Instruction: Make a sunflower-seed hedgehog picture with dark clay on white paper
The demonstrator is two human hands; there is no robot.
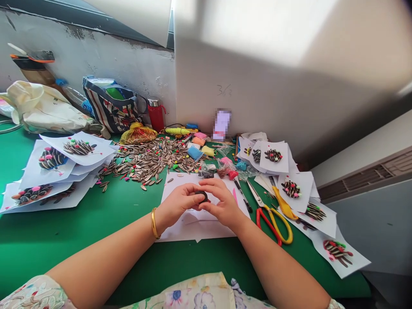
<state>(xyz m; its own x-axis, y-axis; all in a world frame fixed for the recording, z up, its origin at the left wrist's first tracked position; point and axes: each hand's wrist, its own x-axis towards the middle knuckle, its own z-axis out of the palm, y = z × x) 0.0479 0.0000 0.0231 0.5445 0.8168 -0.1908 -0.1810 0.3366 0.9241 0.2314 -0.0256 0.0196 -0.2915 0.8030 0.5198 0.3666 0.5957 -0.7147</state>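
My left hand and my right hand meet above white paper at the middle of the table. Between their fingertips is a small dark lump of modelling clay, held by both hands. Fingers cover part of the lump. On the paper under the hands some faint lines show. A black pen lies at the paper's right edge, beside a pair of scissors with red and yellow handles.
Striped sunflower seeds spread across the green table. Behind the paper lie coloured clay packets. Papers with seed hedgehogs are stacked at left and right. A yellow-handled tool, red flask and phone are around.
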